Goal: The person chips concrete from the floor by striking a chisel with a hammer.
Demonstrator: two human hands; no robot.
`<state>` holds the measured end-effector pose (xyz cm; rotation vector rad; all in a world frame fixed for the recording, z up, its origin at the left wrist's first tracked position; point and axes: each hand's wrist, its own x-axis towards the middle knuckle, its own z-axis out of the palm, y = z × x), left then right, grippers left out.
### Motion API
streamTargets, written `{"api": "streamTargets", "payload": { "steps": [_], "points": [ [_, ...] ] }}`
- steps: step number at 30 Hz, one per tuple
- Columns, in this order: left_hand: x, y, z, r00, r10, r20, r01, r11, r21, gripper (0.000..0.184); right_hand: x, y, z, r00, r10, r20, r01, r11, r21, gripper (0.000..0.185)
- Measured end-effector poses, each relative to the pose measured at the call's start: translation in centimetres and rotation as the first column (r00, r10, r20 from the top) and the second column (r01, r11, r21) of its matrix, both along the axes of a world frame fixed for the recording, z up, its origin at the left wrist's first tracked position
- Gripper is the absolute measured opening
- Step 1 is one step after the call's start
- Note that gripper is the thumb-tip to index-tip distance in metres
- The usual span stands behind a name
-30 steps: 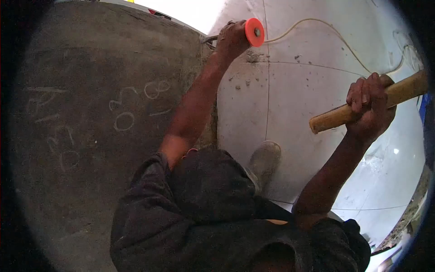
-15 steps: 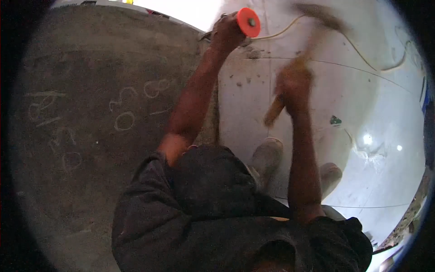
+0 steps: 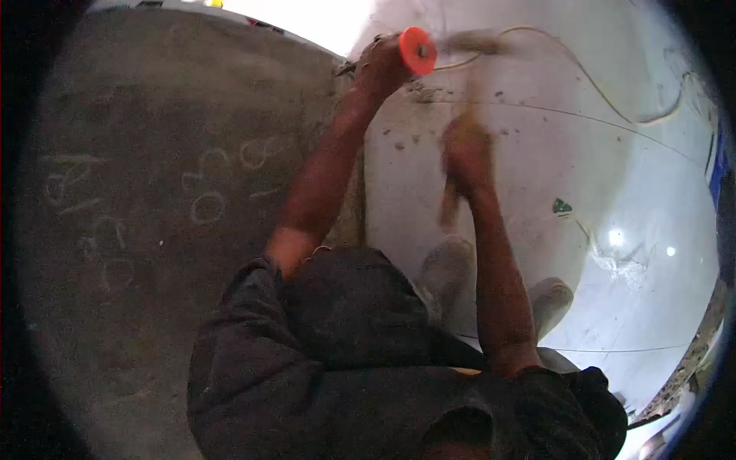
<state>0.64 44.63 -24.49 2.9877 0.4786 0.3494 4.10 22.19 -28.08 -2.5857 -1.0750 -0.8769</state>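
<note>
My left hand (image 3: 382,65) is closed around a chisel (image 3: 418,51), whose round orange-red guard and metal striking end face right. The chisel's tip is at the foot of the rough grey wall, mostly hidden behind the hand. A hammer (image 3: 474,96) with a wooden handle is gripped in my right hand (image 3: 468,152). Its head is smeared by motion, just right of the chisel's striking end; whether they touch I cannot tell.
Chalk marks cover the grey wall (image 3: 176,291) on the left. Across the pale floor (image 3: 529,169) runs a cream cable (image 3: 594,88). Crumbs of debris (image 3: 418,93) lie near the wall's foot. A small green scrap (image 3: 562,205) lies right of my shoes (image 3: 448,276).
My right hand and the hammer have swung left, bringing the hammer head close to the chisel. The left hand keeps its hold on the chisel, nearly in the same place.
</note>
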Motion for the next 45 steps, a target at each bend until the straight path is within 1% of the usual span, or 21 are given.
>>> {"api": "streamTargets", "payload": {
  "steps": [1, 2, 3, 7, 11, 14, 18, 20, 22, 23, 24, 27, 29, 32, 33, 36, 38, 39, 42, 43, 45],
  "points": [
    [0.0, 0.3, -0.8, 1.0, -0.021, 0.01, 0.021, 1.0, -0.005, 0.024, -0.5, -1.0, 0.4, 0.814, 0.095, -0.574, 0.02, 0.982, 0.19, 0.02],
    [-0.6, 1.4, -2.1, 0.999, -0.038, 0.036, 0.038, 0.999, 0.001, 0.025, -0.7, -1.5, 1.2, 0.328, 0.282, -0.902, 0.146, 0.928, 0.343, 0.023],
    [-0.9, 2.0, -2.3, 0.997, -0.047, 0.056, 0.047, 0.999, 0.01, 0.026, -0.6, -1.6, 2.0, -0.26, 0.481, -0.837, 0.332, 0.858, 0.391, 0.026],
    [0.1, -0.2, -0.4, 0.999, -0.031, 0.01, 0.031, 0.999, 0.027, 0.03, 3.6, -3.4, 4.2, -0.149, 0.631, -0.761, 0.55, 0.693, 0.466, 0.028],
    [1.6, -0.3, -0.1, 0.999, -0.015, 0.047, 0.016, 0.999, -0.03, 0.031, 7.6, -4.6, 6.3, 0.106, 0.793, -0.6, 0.561, 0.451, 0.695, 0.026],
    [1.5, 0.3, -0.2, 0.998, -0.017, 0.063, 0.01, 0.994, 0.111, 0.029, 8.3, -5.8, 8.4, 0.15, 0.893, -0.424, 0.587, 0.265, 0.765, 0.031],
    [1.7, 0.6, -0.6, 0.993, -0.057, 0.099, 0.049, 0.996, 0.079, 0.026, 8.4, -6.2, 6.6, 0.112, 0.98, -0.163, 0.564, 0.072, 0.823, 0.03],
    [1.8, 0.5, -1.1, 0.995, -0.007, 0.103, -0.009, 0.989, 0.146, 0.024, 5.7, -2.7, 3.3, 0.35, 0.902, -0.253, 0.537, 0.028, 0.843, 0.032],
    [1.7, 0.6, -1.0, 0.993, -0.013, 0.118, -0.001, 0.993, 0.117, 0.023, 3.0, -0.5, -1.7, 0.087, 0.922, 0.377, 0.921, -0.219, 0.323, 0.027],
    [2.1, 0.6, -0.9, 0.99, -0.017, 0.139, 0.005, 0.996, 0.088, 0.022, 1.6, -0.1, 0.0, -0.283, 0.951, -0.122, 0.747, 0.299, 0.594, 0.022],
    [2.7, 0.8, -0.7, 0.987, -0.036, 0.155, 0.022, 0.996, 0.089, 0.022, 1.2, 0.0, 1.1, -0.416, 0.644, -0.642, 0.378, 0.765, 0.522, 0.017],
    [1.3, 1.4, -1.1, 0.989, -0.021, 0.148, 0.011, 0.998, 0.068, 0.02, 2.0, -1.3, 3.7, -0.205, 0.661, -0.722, 0.441, 0.721, 0.535, 0.016],
    [1.7, 1.9, -0.3, 0.987, -0.054, 0.152, 0.033, 0.99, 0.136, 0.02, 2.9, -1.1, 5.4, -0.211, 0.764, -0.61, 0.543, 0.61, 0.577, 0.018],
    [1.6, 0.9, 0.7, 0.978, -0.011, 0.207, -0.005, 0.997, 0.076, 0.02, 3.3, 1.1, 5.9, 0.139, 0.95, -0.281, 0.712, 0.102, 0.695, 0.017],
    [1.5, 0.8, 0.7, 0.981, -0.005, 0.193, -0.009, 0.997, 0.074, 0.021, 2.8, 1.3, 5.4, 0.139, 0.95, -0.279, 0.712, 0.1, 0.695, 0.017],
    [1.6, 1.3, 0.1, 0.969, -0.095, 0.23, 0.069, 0.99, 0.119, 0.022, 3.0, 0.5, 3.5, 0.003, 0.786, -0.618, 0.417, 0.561, 0.716, 0.016],
    [1.5, 1.8, -0.5, 0.973, -0.092, 0.212, 0.069, 0.991, 0.113, 0.02, 2.6, 0.1, 2.5, -0.029, 0.583, -0.812, 0.177, 0.802, 0.57, 0.016],
    [1.5, 1.8, -0.7, 0.975, -0.087, 0.203, 0.066, 0.992, 0.106, 0.02, 2.7, -0.4, 3.7, -0.038, 0.578, -0.815, 0.179, 0.807, 0.563, 0.016],
    [1.6, 1.2, -0.3, 0.98, 0.004, 0.199, -0.022, 0.996, 0.087, 0.022, 3.4, -0.9, 6.3, -0.036, 0.932, -0.361, 0.633, 0.301, 0.713, 0.014],
    [1.4, 1.3, -0.1, 0.979, 0.012, 0.205, -0.031, 0.995, 0.092, 0.022, 2.9, 0.3, 5.6, -0.043, 0.933, -0.357, 0.626, 0.303, 0.719, 0.014],
    [1.5, 1.0, -0.2, 0.986, 0.025, 0.163, -0.044, 0.992, 0.116, 0.025, 0.4, 3.2, 0.6, 0.209, 0.824, -0.527, 0.615, 0.309, 0.726, 0.019]
  ]
}}
